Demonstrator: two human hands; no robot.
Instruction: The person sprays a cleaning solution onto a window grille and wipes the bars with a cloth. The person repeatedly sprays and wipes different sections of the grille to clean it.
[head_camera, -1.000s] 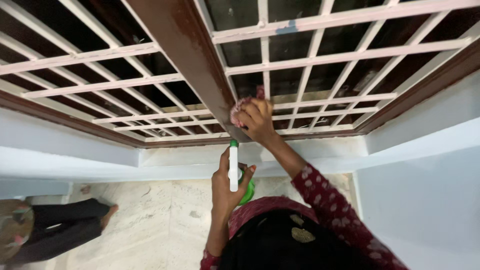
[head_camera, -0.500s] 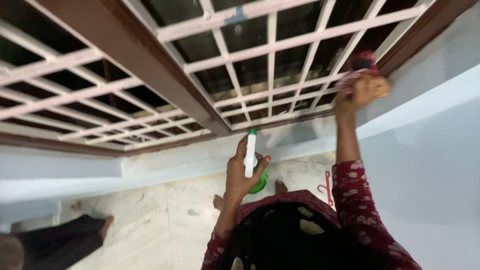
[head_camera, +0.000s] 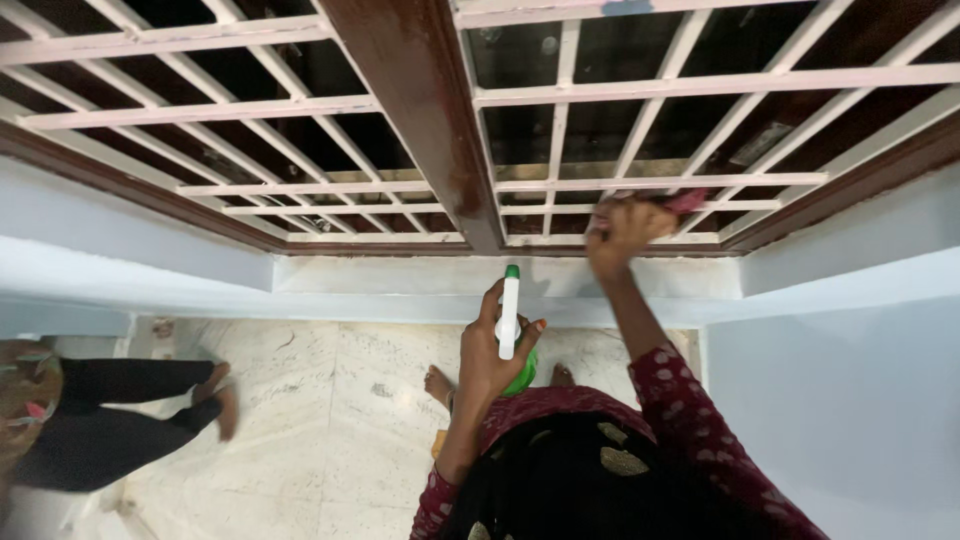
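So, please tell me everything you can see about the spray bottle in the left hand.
The spray bottle has a long white plastic head with a small green nozzle tip and a green body, mostly hidden behind the palm. The left hand grips it around the neck, nozzle pointing up toward the window grille. It hangs in the air, below the sill, touching nothing else.

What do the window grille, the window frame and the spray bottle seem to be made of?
Window grille: probably metal, thin straight bars under pale matte paint.
Window frame: likely wood, glossy reddish-brown, worn patches.
Spray bottle: plastic by its look, smooth white head, green body.
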